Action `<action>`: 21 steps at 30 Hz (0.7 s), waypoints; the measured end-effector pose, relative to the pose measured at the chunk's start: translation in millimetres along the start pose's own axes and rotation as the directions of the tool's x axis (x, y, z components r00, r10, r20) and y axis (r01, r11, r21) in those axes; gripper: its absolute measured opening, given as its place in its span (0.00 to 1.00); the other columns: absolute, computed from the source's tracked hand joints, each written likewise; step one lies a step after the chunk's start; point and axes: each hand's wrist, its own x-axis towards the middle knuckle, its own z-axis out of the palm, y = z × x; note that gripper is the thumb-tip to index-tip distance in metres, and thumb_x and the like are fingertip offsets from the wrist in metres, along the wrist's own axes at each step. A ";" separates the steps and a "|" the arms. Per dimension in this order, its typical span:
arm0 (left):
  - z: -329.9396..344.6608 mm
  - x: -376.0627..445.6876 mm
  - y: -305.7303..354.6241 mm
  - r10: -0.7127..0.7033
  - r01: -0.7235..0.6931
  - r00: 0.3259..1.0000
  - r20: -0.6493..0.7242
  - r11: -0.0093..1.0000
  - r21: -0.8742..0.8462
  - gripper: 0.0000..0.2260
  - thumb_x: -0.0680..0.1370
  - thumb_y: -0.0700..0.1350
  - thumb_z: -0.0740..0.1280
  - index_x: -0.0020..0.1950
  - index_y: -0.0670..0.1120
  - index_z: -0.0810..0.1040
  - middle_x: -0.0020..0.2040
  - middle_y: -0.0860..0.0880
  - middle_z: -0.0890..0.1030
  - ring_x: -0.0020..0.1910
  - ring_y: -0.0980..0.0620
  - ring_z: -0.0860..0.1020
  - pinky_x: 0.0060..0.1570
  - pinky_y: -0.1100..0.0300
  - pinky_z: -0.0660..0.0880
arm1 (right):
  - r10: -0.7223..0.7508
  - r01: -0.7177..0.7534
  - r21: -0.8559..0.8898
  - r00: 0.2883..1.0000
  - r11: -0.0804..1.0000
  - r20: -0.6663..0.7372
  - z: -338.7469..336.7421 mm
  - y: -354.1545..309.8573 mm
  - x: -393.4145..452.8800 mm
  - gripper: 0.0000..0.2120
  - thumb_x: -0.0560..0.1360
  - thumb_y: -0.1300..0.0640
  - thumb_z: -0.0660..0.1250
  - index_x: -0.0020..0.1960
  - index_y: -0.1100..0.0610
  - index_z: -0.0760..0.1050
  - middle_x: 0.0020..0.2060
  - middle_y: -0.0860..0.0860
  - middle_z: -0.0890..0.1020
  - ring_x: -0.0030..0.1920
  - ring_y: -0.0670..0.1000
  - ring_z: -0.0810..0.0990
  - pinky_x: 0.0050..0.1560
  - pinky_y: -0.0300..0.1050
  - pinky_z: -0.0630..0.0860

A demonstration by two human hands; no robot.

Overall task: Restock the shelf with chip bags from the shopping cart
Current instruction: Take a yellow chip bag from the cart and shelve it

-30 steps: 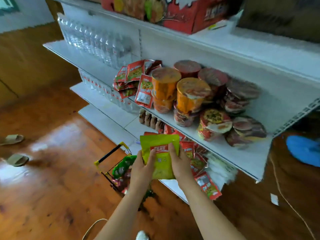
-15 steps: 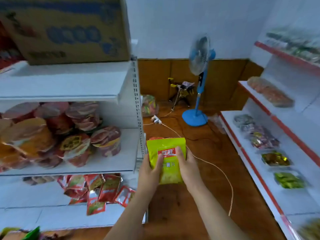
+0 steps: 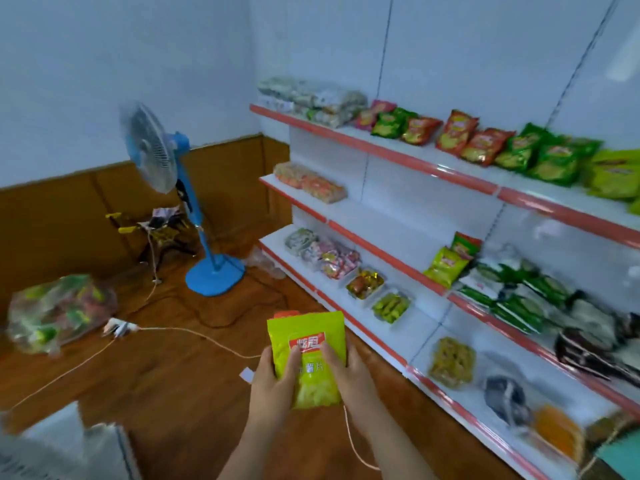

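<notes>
Both hands grasp a yellow-green chip bag [image 3: 306,355] upright: left hand [image 3: 273,386] at its left edge, right hand [image 3: 349,372] at its right. Stocked shelves [image 3: 391,154] stand to the right.

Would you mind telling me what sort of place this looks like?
Probably a small grocery shop: white wall shelves with red edge strips hold rows of red and green chip bags, and both hands hold a yellow-green chip bag.

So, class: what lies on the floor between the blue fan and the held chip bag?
In the head view, dark cables on bare wooden floor separate the fan from the chip bag.
</notes>
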 end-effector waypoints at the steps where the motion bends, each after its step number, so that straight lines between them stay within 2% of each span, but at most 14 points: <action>1: 11.3 14.9 2.3 0.001 0.000 1.000 0.030 1.000 -0.004 0.06 0.78 0.54 0.67 0.51 0.54 0.77 0.47 0.54 0.84 0.44 0.57 0.83 0.47 0.54 0.80 | 0.004 -0.004 0.002 1.000 1.000 -0.030 -7.6 -0.6 10.8 0.27 0.66 0.36 0.74 0.58 0.48 0.76 0.49 0.46 0.86 0.48 0.47 0.86 0.52 0.47 0.82; 2: 21.3 30.8 4.7 0.009 -0.009 0.998 0.060 1.000 0.002 0.06 0.78 0.54 0.68 0.51 0.54 0.77 0.46 0.54 0.84 0.44 0.57 0.83 0.47 0.55 0.80 | 0.007 -0.008 -0.009 0.998 1.000 -0.057 -13.9 -1.5 22.3 0.26 0.66 0.38 0.75 0.59 0.49 0.76 0.49 0.46 0.86 0.49 0.46 0.85 0.51 0.46 0.82; 5: 45.9 80.9 11.7 0.012 -0.013 0.984 0.175 1.000 0.006 0.09 0.75 0.57 0.69 0.50 0.54 0.78 0.46 0.54 0.85 0.44 0.57 0.84 0.48 0.52 0.80 | 0.005 -0.008 -0.019 0.989 1.000 -0.148 -28.3 -6.6 59.2 0.18 0.72 0.50 0.75 0.59 0.50 0.76 0.50 0.47 0.86 0.47 0.45 0.85 0.45 0.40 0.81; 7: 58.5 114.1 18.7 0.002 0.002 0.954 0.299 1.000 -0.014 0.14 0.73 0.60 0.71 0.53 0.54 0.79 0.48 0.55 0.86 0.47 0.55 0.84 0.51 0.48 0.81 | 0.003 -0.004 -0.006 0.975 1.000 -0.223 -34.5 -14.8 84.2 0.15 0.74 0.53 0.73 0.59 0.51 0.75 0.50 0.48 0.85 0.45 0.42 0.85 0.41 0.35 0.79; 9: 70.8 146.8 27.1 -0.009 0.007 0.910 0.414 1.000 0.008 0.20 0.70 0.61 0.74 0.56 0.53 0.78 0.50 0.53 0.86 0.48 0.55 0.85 0.51 0.50 0.81 | -0.003 0.001 -0.007 0.952 1.000 -0.306 -39.8 -26.3 109.1 0.14 0.75 0.55 0.72 0.58 0.52 0.75 0.48 0.47 0.85 0.41 0.38 0.84 0.37 0.32 0.77; 11: 84.5 177.2 38.5 -0.009 -0.017 0.851 0.526 0.999 0.045 0.17 0.71 0.53 0.77 0.57 0.52 0.76 0.51 0.53 0.85 0.47 0.60 0.84 0.46 0.60 0.81 | 0.004 0.002 0.014 0.918 1.000 -0.397 -45.0 -35.8 135.1 0.16 0.74 0.54 0.73 0.60 0.52 0.75 0.49 0.49 0.85 0.44 0.41 0.85 0.42 0.37 0.80; 13: 100.7 209.0 45.1 -0.004 -0.049 0.782 0.623 0.996 0.068 0.17 0.73 0.44 0.76 0.58 0.51 0.75 0.52 0.55 0.85 0.47 0.61 0.84 0.43 0.65 0.79 | 0.012 0.004 0.034 0.878 0.999 -0.479 -50.9 -41.3 160.5 0.19 0.73 0.50 0.73 0.62 0.51 0.74 0.51 0.48 0.85 0.49 0.47 0.85 0.52 0.48 0.81; 15: 118.7 241.5 48.1 -0.010 -0.062 0.734 0.679 0.995 0.082 0.20 0.73 0.43 0.76 0.62 0.50 0.75 0.55 0.50 0.85 0.50 0.56 0.84 0.44 0.63 0.80 | 0.020 0.006 0.047 0.848 0.999 -0.529 -57.6 -42.8 184.6 0.17 0.73 0.48 0.72 0.61 0.49 0.74 0.52 0.47 0.85 0.50 0.48 0.84 0.56 0.52 0.80; 17: 135.3 269.8 51.3 -0.044 -0.033 0.707 0.706 0.995 0.096 0.24 0.71 0.45 0.77 0.65 0.47 0.74 0.56 0.47 0.84 0.52 0.51 0.84 0.48 0.56 0.82 | 0.042 0.002 0.079 0.830 0.997 -0.556 -63.2 -42.4 204.4 0.15 0.74 0.48 0.71 0.60 0.46 0.75 0.52 0.45 0.85 0.50 0.46 0.84 0.55 0.51 0.80; 19: 152.3 294.3 53.2 -0.068 -0.024 0.687 0.723 0.993 0.116 0.23 0.72 0.44 0.77 0.65 0.47 0.74 0.56 0.47 0.84 0.51 0.50 0.85 0.50 0.52 0.82 | 0.057 0.005 0.107 0.817 0.994 -0.573 -70.9 -41.2 222.5 0.14 0.75 0.49 0.71 0.60 0.46 0.75 0.52 0.42 0.85 0.50 0.44 0.84 0.54 0.48 0.81; 21: 169.2 317.1 54.3 -0.075 -0.041 0.677 0.732 0.989 0.140 0.20 0.74 0.43 0.75 0.64 0.48 0.75 0.55 0.47 0.84 0.48 0.51 0.85 0.49 0.52 0.83 | 0.071 -0.002 0.118 0.806 0.993 -0.587 -81.5 -39.7 242.1 0.14 0.76 0.49 0.70 0.61 0.45 0.75 0.52 0.41 0.84 0.49 0.42 0.84 0.50 0.43 0.80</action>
